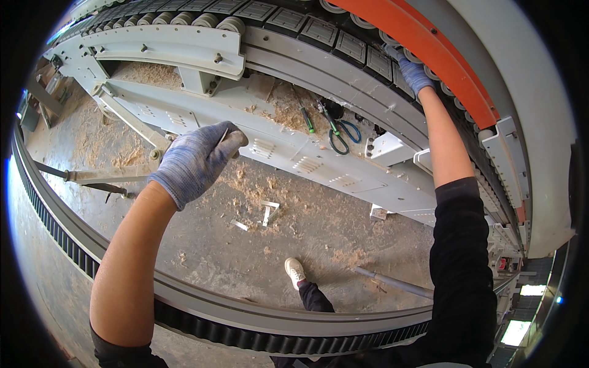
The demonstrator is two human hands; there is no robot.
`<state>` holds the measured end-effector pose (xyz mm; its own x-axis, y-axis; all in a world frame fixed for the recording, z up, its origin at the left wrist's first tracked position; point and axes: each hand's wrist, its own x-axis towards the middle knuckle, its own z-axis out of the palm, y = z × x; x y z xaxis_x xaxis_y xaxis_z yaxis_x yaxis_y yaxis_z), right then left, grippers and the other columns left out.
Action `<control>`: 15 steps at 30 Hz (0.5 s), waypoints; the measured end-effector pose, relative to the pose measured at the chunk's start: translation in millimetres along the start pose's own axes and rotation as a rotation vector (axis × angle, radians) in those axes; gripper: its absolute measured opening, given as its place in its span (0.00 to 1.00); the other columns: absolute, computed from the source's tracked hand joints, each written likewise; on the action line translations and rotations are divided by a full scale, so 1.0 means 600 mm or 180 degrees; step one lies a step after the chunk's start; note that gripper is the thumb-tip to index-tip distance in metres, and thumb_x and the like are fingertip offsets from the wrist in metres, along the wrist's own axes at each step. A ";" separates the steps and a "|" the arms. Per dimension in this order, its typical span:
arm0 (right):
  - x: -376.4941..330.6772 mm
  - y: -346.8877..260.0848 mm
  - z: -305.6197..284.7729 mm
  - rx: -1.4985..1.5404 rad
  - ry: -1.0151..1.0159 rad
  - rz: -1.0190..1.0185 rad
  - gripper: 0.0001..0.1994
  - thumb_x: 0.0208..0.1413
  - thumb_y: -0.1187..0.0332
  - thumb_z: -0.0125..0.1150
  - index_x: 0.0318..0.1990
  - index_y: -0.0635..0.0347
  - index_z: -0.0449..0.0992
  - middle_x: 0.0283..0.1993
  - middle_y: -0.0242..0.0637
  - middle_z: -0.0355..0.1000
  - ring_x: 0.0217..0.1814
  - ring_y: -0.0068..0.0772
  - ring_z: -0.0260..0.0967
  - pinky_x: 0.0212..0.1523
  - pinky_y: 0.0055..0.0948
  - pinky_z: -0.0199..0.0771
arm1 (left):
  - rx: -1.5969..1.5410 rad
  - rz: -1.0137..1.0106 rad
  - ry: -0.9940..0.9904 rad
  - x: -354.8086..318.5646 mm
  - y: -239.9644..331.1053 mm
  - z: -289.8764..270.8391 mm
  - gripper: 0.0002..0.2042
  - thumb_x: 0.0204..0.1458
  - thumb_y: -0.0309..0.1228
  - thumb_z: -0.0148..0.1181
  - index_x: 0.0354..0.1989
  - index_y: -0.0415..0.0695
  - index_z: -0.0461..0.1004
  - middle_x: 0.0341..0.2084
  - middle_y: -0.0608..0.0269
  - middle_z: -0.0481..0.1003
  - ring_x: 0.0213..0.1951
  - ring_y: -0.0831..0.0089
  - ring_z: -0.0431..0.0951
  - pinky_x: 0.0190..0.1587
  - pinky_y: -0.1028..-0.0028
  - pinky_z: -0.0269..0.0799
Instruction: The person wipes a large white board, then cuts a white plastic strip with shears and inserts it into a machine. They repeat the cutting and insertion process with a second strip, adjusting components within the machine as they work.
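My left hand (199, 158), in a blue-grey knitted glove, is raised above the floor, left of the machine's ledge. Its fingers are curled closed around a small, thin, pale sliver (223, 135), mostly hidden by the glove. My right hand (415, 73), gloved alike, reaches far forward onto the machine's track of dark rectangular pads (351, 48). Its fingertips lie by the grey rollers (409, 56) under the orange guard (423, 38), and their grip is hard to make out.
On the sawdust-strewn ledge lie a green-handled screwdriver (307, 120) and scissors-like tools with green and blue handles (338, 140). White bracket-shaped scraps (268, 211) and a grey pipe (396, 283) lie on the floor. A curved rail with black ribbing (245, 334) crosses in front of me.
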<state>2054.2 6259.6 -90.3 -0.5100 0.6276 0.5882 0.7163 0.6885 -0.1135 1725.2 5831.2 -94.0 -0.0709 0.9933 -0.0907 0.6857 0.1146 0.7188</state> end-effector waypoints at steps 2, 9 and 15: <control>-0.002 -0.011 -0.005 0.0075 -0.0022 0.0056 0.30 0.58 0.52 0.52 0.64 0.58 0.59 0.70 0.42 0.53 0.72 0.42 0.47 0.69 0.36 0.47 | 0.0005 0.0026 -0.0006 0.001 0.000 0.001 0.20 0.61 0.47 0.41 0.43 0.44 0.73 0.31 0.49 0.78 0.37 0.54 0.78 0.45 0.62 0.71; -0.019 -0.052 -0.042 0.0499 -0.0255 0.0341 0.33 0.57 0.50 0.55 0.66 0.58 0.56 0.71 0.42 0.51 0.73 0.40 0.45 0.70 0.34 0.46 | 0.0024 -0.0029 -0.0048 0.001 -0.004 0.004 0.21 0.61 0.48 0.41 0.43 0.44 0.73 0.32 0.49 0.77 0.37 0.54 0.78 0.45 0.62 0.71; -0.001 0.024 -0.003 0.0172 -0.0118 0.0106 0.31 0.59 0.52 0.52 0.65 0.58 0.58 0.70 0.42 0.52 0.73 0.41 0.46 0.70 0.34 0.46 | 0.0013 0.0010 -0.0020 0.001 -0.006 0.001 0.20 0.61 0.47 0.40 0.43 0.44 0.73 0.31 0.50 0.77 0.36 0.55 0.78 0.44 0.62 0.71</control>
<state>2065.8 6268.8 -90.7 -0.5044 0.6628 0.5534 0.7069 0.6850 -0.1761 1723.3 5831.4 -96.9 -0.0642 0.9936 -0.0926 0.6889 0.1113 0.7163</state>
